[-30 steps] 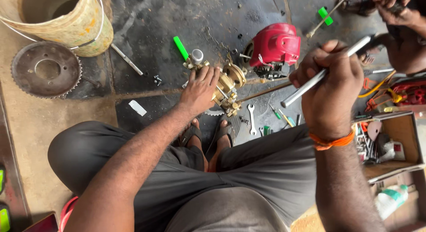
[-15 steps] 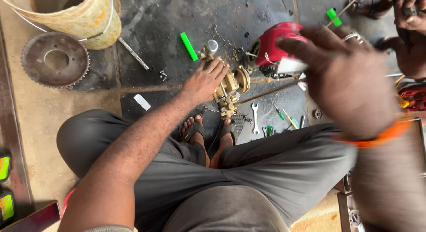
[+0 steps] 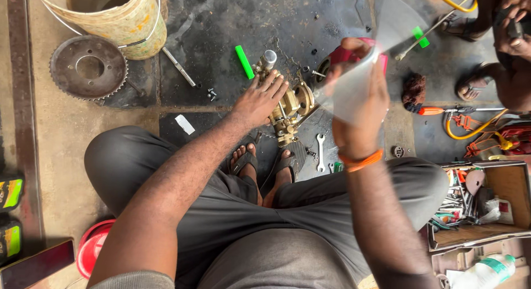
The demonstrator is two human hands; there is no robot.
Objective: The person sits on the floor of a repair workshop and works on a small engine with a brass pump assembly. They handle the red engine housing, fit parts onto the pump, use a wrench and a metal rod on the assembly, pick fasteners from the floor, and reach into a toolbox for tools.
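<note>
My left hand [image 3: 259,101] presses flat on a brass pump-like assembly [image 3: 292,107] that lies on the dark floor in front of my sandalled feet [image 3: 265,164]. My right hand [image 3: 359,103], with an orange band at the wrist, is raised above the assembly's right side. It is closed on a silvery metal rod [image 3: 381,40] that is smeared by motion blur and slants up to the right. A red engine cover [image 3: 343,54] shows partly behind that hand.
A yellowish bucket [image 3: 113,18] and a toothed sprocket [image 3: 88,68] lie at the far left. A green stick [image 3: 244,61] and a small spanner [image 3: 321,152] lie near the assembly. A wooden toolbox [image 3: 498,231] stands at right. Another person's foot [image 3: 470,89] is at the upper right.
My right hand with the rod has swung from the right in toward the brass assembly and is blurred now. My left hand has stayed on the assembly.
</note>
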